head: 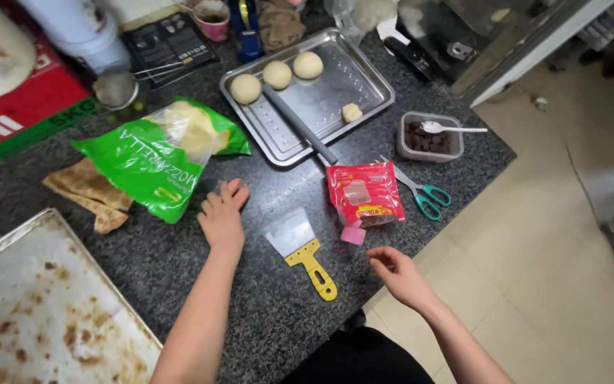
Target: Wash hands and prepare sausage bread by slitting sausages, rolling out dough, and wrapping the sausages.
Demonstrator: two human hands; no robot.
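While the left hand (222, 217) is laid flat on the dark speckled counter (179, 263), fingers spread and nothing gripped, weight seems to be taken on it as a brace. The green cheese bag (152, 160) lies just to its left, almost touching the fingertips, mouth turned away. The right hand (396, 274) is held off the counter edge w/ fingers loosely curled, apart, empty. The yellow-handled scraper (300, 249) rests btwn the two hands, handle pointed back toward the person, prob. so it can be picked up easily. Just beyond the right hand sits a red packet (364, 192) w/ a pink block (353, 233) at its near edge; teal scissors (424, 193) lie right of it. Further ahead, dough balls (277, 74) are lined up in a steel tray (364, 85).
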